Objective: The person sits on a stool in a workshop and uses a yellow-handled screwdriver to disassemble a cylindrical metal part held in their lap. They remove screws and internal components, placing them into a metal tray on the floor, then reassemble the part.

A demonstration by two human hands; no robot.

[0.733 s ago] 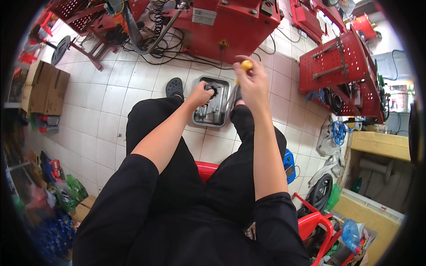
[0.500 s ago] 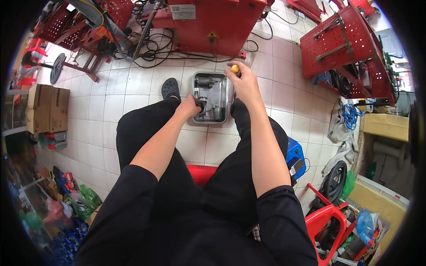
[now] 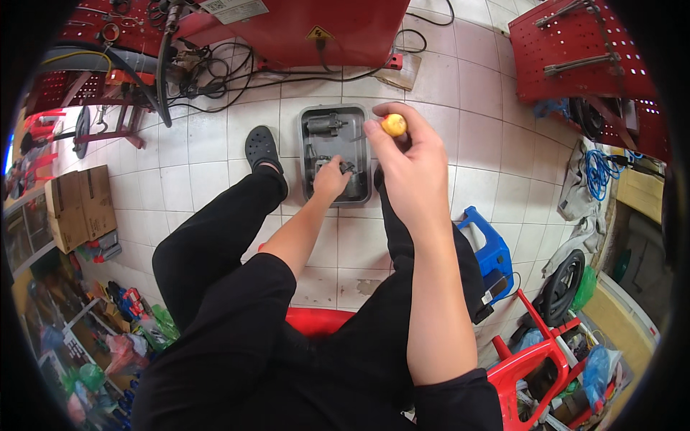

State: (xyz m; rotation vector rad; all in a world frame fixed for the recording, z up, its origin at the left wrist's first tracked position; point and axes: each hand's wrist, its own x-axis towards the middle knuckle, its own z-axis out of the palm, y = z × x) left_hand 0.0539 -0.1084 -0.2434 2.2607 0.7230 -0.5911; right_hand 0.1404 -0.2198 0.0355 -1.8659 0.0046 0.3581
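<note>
A grey metal tray (image 3: 365, 187) lies on the floor between my feet, with a cylindrical metal part (image 3: 325, 125) at its far end. My left hand (image 3: 333, 174) reaches into the tray, fingers curled on a metal part (image 3: 348, 167) in its nearer half, which the hand partly hides. Raised near the tray's right side, my right hand (image 3: 410, 161) grips a tool with a round yellow end (image 3: 393, 124); a thin piece extends from it toward the tray, and its exact kind is unclear.
A red machine (image 3: 302, 32) with black cables stands ahead, red perforated racks (image 3: 575, 57) at right and left. Cardboard boxes (image 3: 75, 208) sit at left. A blue plastic item (image 3: 489, 237), a red chair (image 3: 525, 373) and a black wheel (image 3: 564, 287) are at right, clutter (image 3: 122, 345) at lower left.
My right hand has come nearer and looks larger, still holding the yellow-ended tool. My left hand has shifted within the tray, its part now lower among the others. The view has shifted slightly.
</note>
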